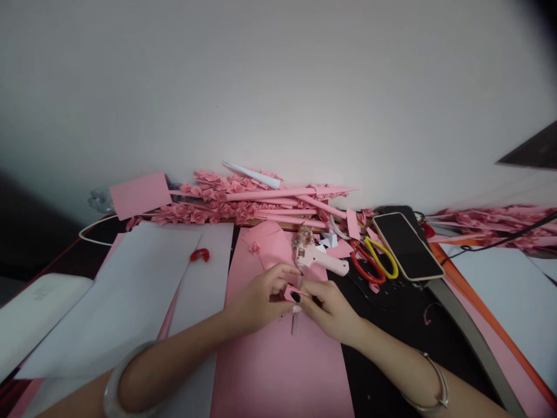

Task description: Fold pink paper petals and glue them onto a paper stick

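Observation:
A small folded piece of pink paper is pinched between my two hands, above a large pink sheet. My left hand grips it from the left with bent fingers. From the right, my right hand presses it with a dark-nailed thumb. A pale glue gun lies just beyond my fingers, and a clear stick shows beneath my hands. Close by on the pink paper rests a small pink paper flower. The inner fingers of my right hand are partly hidden.
Scissors with red and yellow handles lie beside a phone at the right. Pink paper flower stems are heaped along the wall. White sheets and a red curled object are on the left, near a white box.

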A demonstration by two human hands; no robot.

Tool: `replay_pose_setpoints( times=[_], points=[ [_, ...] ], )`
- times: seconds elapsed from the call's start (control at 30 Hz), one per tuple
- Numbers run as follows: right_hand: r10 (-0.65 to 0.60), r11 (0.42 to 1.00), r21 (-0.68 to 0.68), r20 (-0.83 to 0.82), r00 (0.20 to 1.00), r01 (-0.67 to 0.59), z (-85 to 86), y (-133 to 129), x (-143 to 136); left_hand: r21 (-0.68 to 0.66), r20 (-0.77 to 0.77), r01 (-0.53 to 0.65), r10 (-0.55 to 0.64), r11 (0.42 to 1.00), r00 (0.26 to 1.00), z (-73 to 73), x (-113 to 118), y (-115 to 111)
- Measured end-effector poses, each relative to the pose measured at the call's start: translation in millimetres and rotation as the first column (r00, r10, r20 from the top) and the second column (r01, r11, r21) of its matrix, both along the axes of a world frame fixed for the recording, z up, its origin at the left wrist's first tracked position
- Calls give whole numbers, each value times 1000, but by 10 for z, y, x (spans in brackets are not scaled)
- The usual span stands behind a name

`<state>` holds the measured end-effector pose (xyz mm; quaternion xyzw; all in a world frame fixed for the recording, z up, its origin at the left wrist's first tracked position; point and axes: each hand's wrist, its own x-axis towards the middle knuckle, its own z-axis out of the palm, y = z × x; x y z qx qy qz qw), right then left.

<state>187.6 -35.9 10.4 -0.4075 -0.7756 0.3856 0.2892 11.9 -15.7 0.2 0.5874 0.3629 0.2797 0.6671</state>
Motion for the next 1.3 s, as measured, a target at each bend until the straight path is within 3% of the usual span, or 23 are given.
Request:
replay_pose_setpoints(
  times=[0.1,0.27,0.33,0.53,0.9,1.13,1.3],
  points=[
    [-23,999,33,6,1000,22,-13,-2,1,-17,47,34,-33,999,998,-29,-9,17],
    [-267,960,60,-88,960,273,-78,-10,24,-78,59,-22,27,997,998,-6,-8,19],
    [-303,947,59,-151,941,315,-91,-12,32,-96,53,-63,68,993,996,9,-6,29],
    [-277,940,175,-107,955,292,-78,1,43,-232,49,-94,108,968,993,35,-8,59],
    [-218,941,239,-115,969,240,-71,10,39,-228,3,-173,178,958,984,81,3,30],
    [-248,956,122,-153,957,267,-39,37,33,-232,47,-211,227,950,973,36,-3,48],
    [-242,968,-26,-334,911,248,-67,58,23,-225,33,-212,225,951,974,47,-3,42]
  ],
)
